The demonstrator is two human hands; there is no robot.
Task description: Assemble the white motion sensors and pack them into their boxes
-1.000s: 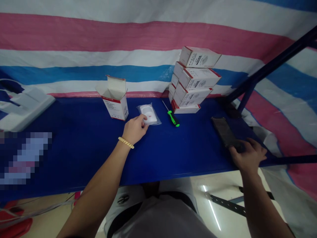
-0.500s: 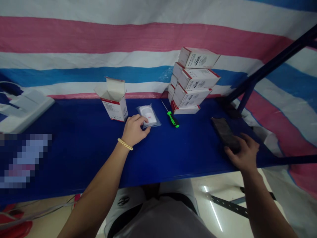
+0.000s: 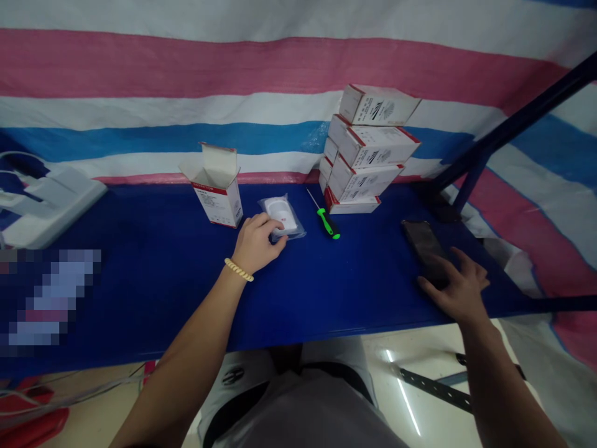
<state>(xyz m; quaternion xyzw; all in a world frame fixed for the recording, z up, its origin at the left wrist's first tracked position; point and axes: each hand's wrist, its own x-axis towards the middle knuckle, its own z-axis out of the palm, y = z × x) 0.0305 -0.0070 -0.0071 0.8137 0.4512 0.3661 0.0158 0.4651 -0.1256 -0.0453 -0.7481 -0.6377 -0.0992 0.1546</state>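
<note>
My left hand (image 3: 260, 241), with a beaded bracelet at the wrist, lies at the near left edge of a white detector (image 3: 282, 214) in a clear plastic bag. Its fingers are curled, thumb and forefinger pinching the bag's edge. The detector lies flat on the blue table. On the right, my right hand (image 3: 459, 285) is over the near end of a dark phone (image 3: 422, 241), fingers spread. The phone lies flat, and its near end is partly hidden by the hand. Just right of the bag lies a screwdriver (image 3: 329, 223) with a green and black handle, its tip pointing away.
An open white and red carton (image 3: 219, 202) stands behind my left hand. Several similar boxes (image 3: 368, 177) are stacked at the back. A white power strip (image 3: 51, 205) sits at the left. Blue frame bars (image 3: 494, 134) rise at the right, and a striped sheet (image 3: 186, 68) hangs behind the table (image 3: 308, 298).
My right hand's fingers have loosened and spread over the phone, which stays on the table. My left hand keeps its place at the bagged detector. The whole view has shifted slightly.
</note>
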